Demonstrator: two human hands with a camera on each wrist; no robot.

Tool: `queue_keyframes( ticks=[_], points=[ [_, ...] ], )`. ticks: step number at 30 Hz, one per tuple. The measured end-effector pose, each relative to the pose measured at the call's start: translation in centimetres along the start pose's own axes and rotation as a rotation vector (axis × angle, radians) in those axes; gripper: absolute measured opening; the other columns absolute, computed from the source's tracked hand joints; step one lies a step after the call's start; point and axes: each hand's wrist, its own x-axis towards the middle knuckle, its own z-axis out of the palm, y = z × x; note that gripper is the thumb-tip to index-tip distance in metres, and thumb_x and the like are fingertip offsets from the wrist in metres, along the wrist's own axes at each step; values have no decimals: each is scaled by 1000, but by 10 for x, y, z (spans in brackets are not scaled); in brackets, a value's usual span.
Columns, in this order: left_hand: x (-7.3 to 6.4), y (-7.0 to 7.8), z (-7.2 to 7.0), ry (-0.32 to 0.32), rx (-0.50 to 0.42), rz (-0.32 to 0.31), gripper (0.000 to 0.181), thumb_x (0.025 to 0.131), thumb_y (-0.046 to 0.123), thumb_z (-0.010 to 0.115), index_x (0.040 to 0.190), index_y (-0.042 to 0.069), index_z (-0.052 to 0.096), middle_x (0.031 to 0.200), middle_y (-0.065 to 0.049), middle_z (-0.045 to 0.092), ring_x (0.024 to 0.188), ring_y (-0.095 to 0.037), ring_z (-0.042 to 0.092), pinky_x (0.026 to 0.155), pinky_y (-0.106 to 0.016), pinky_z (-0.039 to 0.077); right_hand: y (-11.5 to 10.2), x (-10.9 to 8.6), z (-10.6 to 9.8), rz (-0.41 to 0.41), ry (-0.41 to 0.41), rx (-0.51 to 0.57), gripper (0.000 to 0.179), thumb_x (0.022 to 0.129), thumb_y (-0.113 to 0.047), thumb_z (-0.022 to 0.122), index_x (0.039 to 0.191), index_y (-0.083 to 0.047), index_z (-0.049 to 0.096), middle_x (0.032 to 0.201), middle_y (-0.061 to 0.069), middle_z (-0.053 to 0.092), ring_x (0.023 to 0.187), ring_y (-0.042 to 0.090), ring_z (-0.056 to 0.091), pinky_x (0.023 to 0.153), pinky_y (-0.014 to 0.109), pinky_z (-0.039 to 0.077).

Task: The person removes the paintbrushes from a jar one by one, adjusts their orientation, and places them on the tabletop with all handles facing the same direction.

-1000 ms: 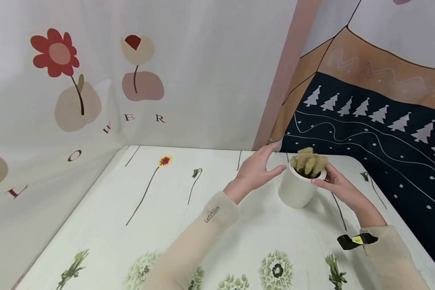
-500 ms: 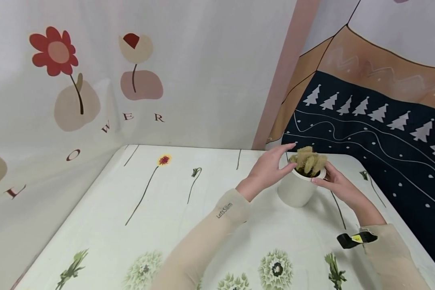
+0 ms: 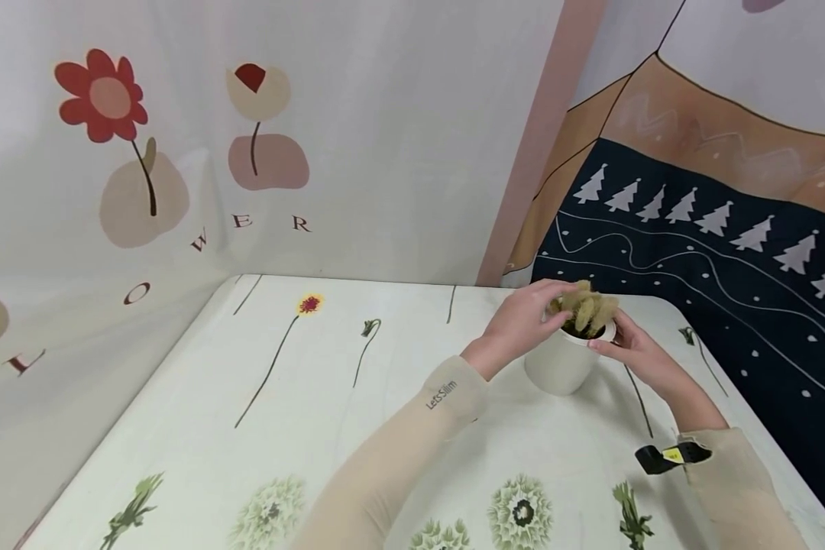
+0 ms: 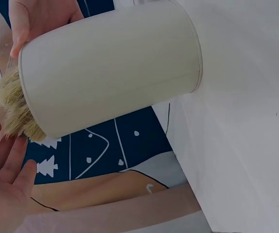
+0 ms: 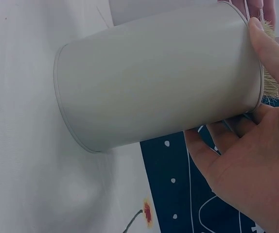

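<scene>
A white cylindrical pot [image 3: 561,365] stands at the far right of the table, fuzzy yellow-green dried plant heads [image 3: 587,311] rising from its mouth. My right hand [image 3: 642,355] holds the pot's rim, thumb on the near side and fingers round the far side, as the right wrist view [image 5: 253,160] confirms. From the left, my left hand [image 3: 520,321] reaches to the plant heads, thumb and fingers apart beside them. In the left wrist view its fingers are fairly straight, close to the fuzzy tips [image 4: 18,109]; whether they touch them I cannot tell.
A white tablecloth [image 3: 399,443] with printed flowers covers the table. Behind it hangs a pale curtain [image 3: 399,153] with flower prints, and a dark blue cloth [image 3: 701,267] with white trees hangs along the right. A black strap [image 3: 672,456] is on the right sleeve.
My left hand has moved right, from left of the pot to the plant heads. The right hand keeps its hold on the rim, and the pot has stayed in place.
</scene>
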Motion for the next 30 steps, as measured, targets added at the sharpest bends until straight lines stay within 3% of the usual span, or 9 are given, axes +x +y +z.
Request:
queue_keyframes(
  ticks=[3, 6, 8, 10, 14, 17, 22, 26, 30],
  points=[
    [1, 1, 1, 12, 40, 14, 39, 100, 31, 62, 137, 24, 59, 144, 8, 57, 125, -6, 60, 95, -8, 49, -1, 0, 1, 6, -1, 2, 83, 103, -23, 55, 161, -12, -4, 166, 23, -4, 148, 52, 14, 115, 68, 27],
    [3, 3, 3, 38, 60, 23, 35, 99, 31, 64, 133, 23, 62, 138, 7, 60, 118, -5, 62, 91, -5, 49, -1, 0, 0, 8, -2, -7, 83, 103, -24, 55, 161, -12, -4, 166, 23, -3, 148, 51, 16, 115, 38, 41],
    [4, 4, 3, 59, 69, 26, 32, 98, 30, 64, 129, 22, 65, 132, 8, 62, 113, -3, 63, 89, -3, 48, -1, 1, 0, 9, -1, -15, 83, 103, -25, 55, 161, -13, -3, 167, 22, -2, 148, 50, 17, 102, 17, 43],
    [5, 5, 4, 79, 74, 35, 27, 98, 29, 65, 124, 22, 67, 125, 8, 63, 108, -2, 63, 86, -1, 47, 0, 0, 0, 13, 0, -15, 83, 103, -25, 56, 161, -13, -3, 167, 22, -1, 148, 50, 18, 92, 8, 41],
    [6, 8, 3, 102, 57, 28, 19, 98, 27, 66, 115, 22, 69, 115, 8, 66, 100, -2, 63, 79, 0, 45, 1, 0, 1, 22, 5, -20, 83, 103, -25, 56, 161, -14, -3, 167, 22, 0, 148, 49, 18, 114, 37, 42],
    [7, 10, 3, 95, 26, 0, 17, 97, 27, 66, 113, 22, 69, 112, 9, 69, 96, -1, 65, 74, 0, 43, 2, 0, 2, 25, 13, -27, 83, 103, -26, 55, 161, -14, -3, 167, 21, 0, 146, 47, 22, 113, 55, 39],
    [7, 11, 5, 87, 5, -19, 18, 94, 28, 69, 111, 22, 67, 108, 10, 73, 93, 0, 68, 72, 0, 44, 3, -1, 2, 16, 18, -38, 81, 104, -26, 55, 161, -13, -2, 167, 22, 0, 141, 42, 30, 92, 11, 42],
    [7, 11, 5, 100, -2, -14, 16, 94, 27, 70, 108, 22, 67, 106, 10, 73, 92, 0, 68, 74, 1, 44, 3, -1, 1, 12, 19, -33, 81, 104, -26, 55, 161, -14, -1, 166, 22, 0, 136, 30, 36, 88, 6, 40],
    [7, 12, 4, 115, -13, -7, 13, 94, 25, 69, 106, 21, 68, 105, 10, 73, 92, 1, 68, 75, 1, 45, 3, 0, 1, 13, 17, -28, 81, 104, -26, 55, 161, -14, -1, 167, 21, -1, 139, 36, 32, 88, 6, 39]
  ],
)
